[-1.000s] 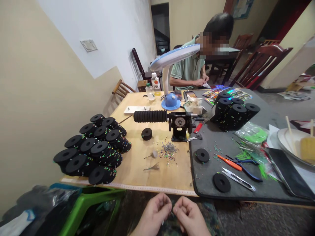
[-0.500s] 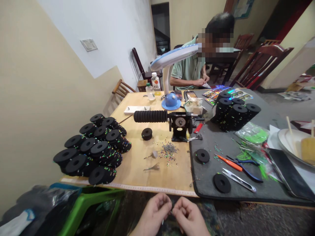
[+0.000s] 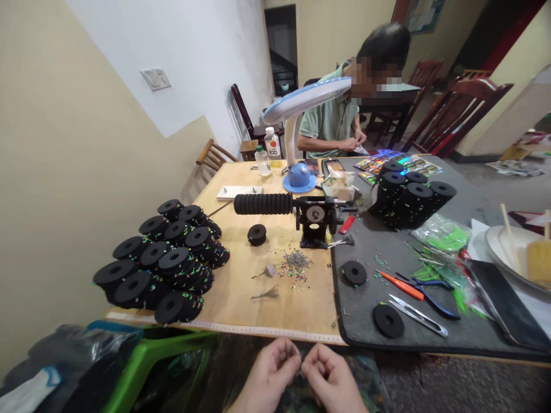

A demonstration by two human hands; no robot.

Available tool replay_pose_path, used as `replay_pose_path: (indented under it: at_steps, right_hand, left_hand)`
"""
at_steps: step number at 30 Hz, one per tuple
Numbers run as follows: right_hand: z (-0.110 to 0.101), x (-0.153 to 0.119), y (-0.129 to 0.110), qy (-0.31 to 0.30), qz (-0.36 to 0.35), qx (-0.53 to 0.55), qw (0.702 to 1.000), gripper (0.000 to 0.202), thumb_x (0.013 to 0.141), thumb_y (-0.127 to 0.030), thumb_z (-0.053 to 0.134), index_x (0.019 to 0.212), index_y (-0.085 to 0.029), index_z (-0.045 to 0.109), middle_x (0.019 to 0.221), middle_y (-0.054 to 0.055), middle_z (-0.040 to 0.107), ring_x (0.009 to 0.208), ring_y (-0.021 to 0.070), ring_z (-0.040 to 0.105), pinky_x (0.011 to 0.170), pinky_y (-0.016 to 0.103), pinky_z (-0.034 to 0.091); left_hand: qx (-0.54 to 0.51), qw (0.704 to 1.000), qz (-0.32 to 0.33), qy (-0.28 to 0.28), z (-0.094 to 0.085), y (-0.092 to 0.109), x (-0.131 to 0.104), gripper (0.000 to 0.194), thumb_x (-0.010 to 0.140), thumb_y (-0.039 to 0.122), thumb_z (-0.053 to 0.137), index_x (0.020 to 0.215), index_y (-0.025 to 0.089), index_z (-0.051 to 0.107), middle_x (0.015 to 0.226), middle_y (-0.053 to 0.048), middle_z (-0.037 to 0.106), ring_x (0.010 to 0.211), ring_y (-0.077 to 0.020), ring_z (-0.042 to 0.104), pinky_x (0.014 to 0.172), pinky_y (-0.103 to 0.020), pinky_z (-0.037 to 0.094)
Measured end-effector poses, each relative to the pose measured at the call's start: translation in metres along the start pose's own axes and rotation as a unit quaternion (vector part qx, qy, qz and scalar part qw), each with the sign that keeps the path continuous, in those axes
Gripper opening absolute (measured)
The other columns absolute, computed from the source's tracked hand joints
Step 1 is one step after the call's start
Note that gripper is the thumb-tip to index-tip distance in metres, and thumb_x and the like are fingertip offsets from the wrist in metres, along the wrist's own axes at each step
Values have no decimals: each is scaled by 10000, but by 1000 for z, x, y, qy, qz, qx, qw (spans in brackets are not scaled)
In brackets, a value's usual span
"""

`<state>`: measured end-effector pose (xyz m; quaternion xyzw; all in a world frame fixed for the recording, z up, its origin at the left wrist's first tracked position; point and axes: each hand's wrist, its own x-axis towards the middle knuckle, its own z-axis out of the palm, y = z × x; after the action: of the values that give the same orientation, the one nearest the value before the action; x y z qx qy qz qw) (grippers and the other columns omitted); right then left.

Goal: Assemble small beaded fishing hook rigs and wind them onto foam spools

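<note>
Just off the table's front edge, my left hand point(image 3: 275, 370) and my right hand point(image 3: 325, 373) meet with their fingertips almost touching. Both are pinched closed; something tiny sits between the fingertips, too small to name. Beyond them on the wood lies a heap of small grey metal pieces and coloured beads point(image 3: 296, 261). Two thin wispy bundles point(image 3: 266, 293) rest left of the heap. Behind it stands a black hand-cranked winder point(image 3: 315, 221) with a row of black foam discs point(image 3: 263, 203) on its shaft. A single black foam spool point(image 3: 257, 234) lies nearby.
Stacks of black spools point(image 3: 170, 258) fill the left side, and more point(image 3: 413, 195) stand back right. On the grey mat point(image 3: 361, 321) are an orange-handled tool point(image 3: 402, 285), pliers point(image 3: 434, 292) and thread snips point(image 3: 419, 315). A blue lamp point(image 3: 300, 178) and a seated person point(image 3: 331, 126) are beyond.
My hands stay in nearly the same place, fingertips together. A thin pale piece seen below the left fingertips earlier no longer shows. The person opposite has barely moved.
</note>
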<state>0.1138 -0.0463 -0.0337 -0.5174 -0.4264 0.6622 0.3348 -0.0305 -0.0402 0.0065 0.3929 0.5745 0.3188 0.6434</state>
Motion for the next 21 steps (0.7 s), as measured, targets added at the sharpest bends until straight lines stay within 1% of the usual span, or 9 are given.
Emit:
replay_pose_path:
  at_steps: [2, 5, 7, 11, 15, 18, 21]
  right_hand:
    - [0, 0, 0, 4, 1, 1, 1000, 361, 740, -507, 653, 636, -211, 475, 417, -121, 354, 385, 63, 270, 406, 196, 206]
    - [-1, 0, -1, 11, 1, -1, 1000, 365, 744, -520, 643, 648, -205, 487, 428, -116, 364, 387, 67, 294, 408, 196, 220]
    - [-1, 0, -3, 12, -4, -3, 1000, 362, 747, -520, 642, 656, -203, 493, 441, -112, 374, 393, 71, 308, 411, 196, 234]
    - [-2, 0, -6, 9, -13, -5, 1000, 351, 755, -514, 633, 667, -204, 494, 453, -110, 382, 386, 69, 310, 408, 195, 248]
    - [-3, 1, -5, 5, -22, -2, 1000, 337, 761, -511, 640, 746, -186, 552, 462, -109, 401, 389, 73, 330, 414, 196, 257]
    - [-2, 2, -5, 6, -20, 22, 1000, 388, 744, -559, 658, 731, -186, 551, 470, -110, 397, 387, 67, 313, 407, 193, 242]
    - [-1, 4, -5, 10, -10, 74, 997, 464, 702, -628, 686, 687, -196, 520, 452, -124, 361, 380, 56, 274, 399, 188, 205]
  left_hand:
    - [6, 1000, 6, 0, 0, 0, 0, 275, 719, 408, 698, 683, 177, 553, 604, 49, 480, 573, -122, 433, 562, -239, 353]
    - [22, 999, 30, 2, -1, -1, 1, 236, 742, 364, 684, 700, 171, 555, 655, 20, 530, 655, -150, 496, 645, -258, 404]
    - [36, 998, 44, 0, -2, -1, 0, 221, 761, 350, 667, 713, 168, 552, 687, 5, 546, 690, -163, 514, 672, -267, 417]
    - [63, 996, 62, -12, -2, -4, 0, 215, 798, 341, 638, 710, 169, 541, 664, 14, 525, 650, -148, 485, 630, -254, 407]
    - [69, 994, 81, -19, -2, -10, 1, 212, 805, 332, 641, 709, 167, 547, 642, 22, 516, 623, -136, 460, 599, -240, 393]
    - [76, 993, 86, -16, -1, -13, 2, 217, 804, 329, 642, 698, 170, 540, 632, 28, 504, 608, -131, 448, 586, -236, 385]
    - [91, 992, 84, -16, -2, -13, 2, 216, 820, 329, 618, 698, 173, 533, 635, 29, 493, 607, -130, 438, 588, -239, 378]
